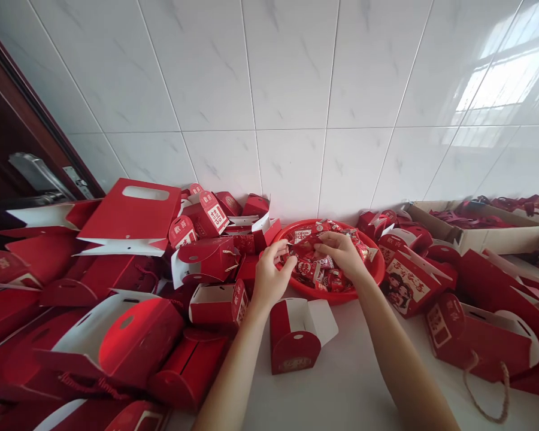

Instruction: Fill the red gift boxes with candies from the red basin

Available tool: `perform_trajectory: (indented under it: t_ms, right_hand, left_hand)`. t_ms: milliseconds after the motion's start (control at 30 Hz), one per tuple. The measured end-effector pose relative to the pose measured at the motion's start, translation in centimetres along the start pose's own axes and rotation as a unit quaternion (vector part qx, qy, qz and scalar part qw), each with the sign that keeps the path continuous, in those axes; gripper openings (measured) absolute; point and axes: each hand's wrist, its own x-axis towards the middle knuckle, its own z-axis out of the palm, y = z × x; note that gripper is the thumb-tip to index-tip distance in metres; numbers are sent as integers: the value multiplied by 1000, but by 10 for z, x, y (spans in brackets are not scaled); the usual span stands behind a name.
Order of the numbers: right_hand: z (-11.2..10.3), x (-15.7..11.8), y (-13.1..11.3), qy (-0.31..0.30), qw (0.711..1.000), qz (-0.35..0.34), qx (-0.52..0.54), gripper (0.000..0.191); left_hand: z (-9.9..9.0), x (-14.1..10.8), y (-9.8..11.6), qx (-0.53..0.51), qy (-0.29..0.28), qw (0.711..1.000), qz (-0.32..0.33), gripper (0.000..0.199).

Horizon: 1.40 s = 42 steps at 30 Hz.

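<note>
A round red plastic basket (pixel 372 277) holds many red-wrapped candies (pixel 312 272). Over its left rim, my left hand (pixel 273 272) has its fingers curled toward the thumb; what lies in them is hard to make out. Reaching in from the right, my right hand (pixel 344 254) pinches a dark red candy wrapper (pixel 306 239) over the pile. On the white table (pixel 341 371), just below the basket, stands a small red gift box (pixel 295 346) with its top open. The box's white inside shows, and one flap leans out to the right.
Many red gift boxes (pixel 121 335) are heaped at the left, some with open tops. More boxes (pixel 413 278) lie at the right, one with a rope handle (pixel 505 395). A cardboard carton (pixel 489 238) stands behind them, against the tiled wall (pixel 291 72).
</note>
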Motion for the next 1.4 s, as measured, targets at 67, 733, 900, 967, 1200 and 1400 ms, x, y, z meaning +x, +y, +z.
perform_trajectory:
  t_ms: [67, 733, 900, 967, 1200, 1400]
  right_hand:
    - [-4, -1, -6, -2, 999, -5, 49, 34]
    - [9, 3, 6, -154, 919, -4, -364, 12]
    - [-7, 4, 4, -96, 925, 12, -368, 8]
    - [-16, 4, 4, -81, 925, 17, -370, 10]
    - [-24, 2, 3, -3, 910, -2, -414, 23]
    - [12, 0, -7, -62, 925, -94, -363, 17]
  left_hand:
    - [6, 13, -2, 4, -11, 1000, 2, 39]
    - [22, 44, -30, -253, 40, 960, -112, 28]
    - [17, 47, -28, -269, 39, 954, -128, 28]
    - [16, 48, -28, -271, 39, 954, -124, 28]
    - [19, 48, -33, -263, 61, 956, -112, 28]
    - [22, 49, -35, -284, 83, 949, -111, 32]
